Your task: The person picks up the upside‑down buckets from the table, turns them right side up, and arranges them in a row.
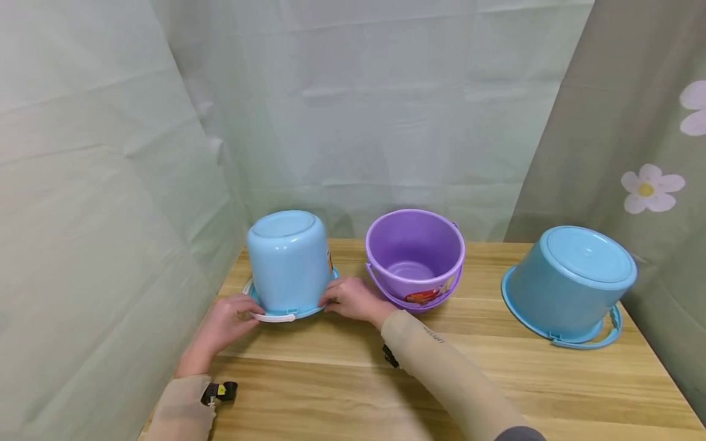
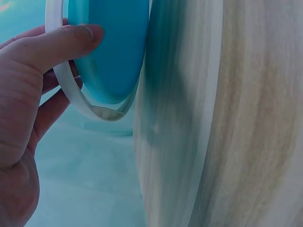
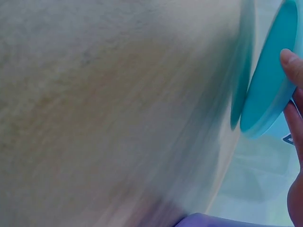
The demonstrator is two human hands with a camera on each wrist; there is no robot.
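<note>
A light blue bucket [image 1: 287,263] with a white handle [image 1: 273,318] is upside down at the left of the wooden table. My left hand [image 1: 228,321] pinches the bucket's near left rim, thumb on the inner side; the handle runs beside its fingers in the left wrist view. On the near right of the same rim my right hand [image 1: 353,298] has a pinching grip, its thumb [image 3: 291,64] inside the mouth. Both wrist views show the near rim raised off the table, with the bucket slightly tilted. The fingers' far sides are partly hidden.
An upright purple bucket [image 1: 413,245], its handle lowered to the front, stands right beside my right hand. Another blue bucket [image 1: 573,288] lies bottom up and tilted at the far right, its handle on the table [image 1: 309,392]. Pale curtains [image 1: 386,122] hang behind and at the left.
</note>
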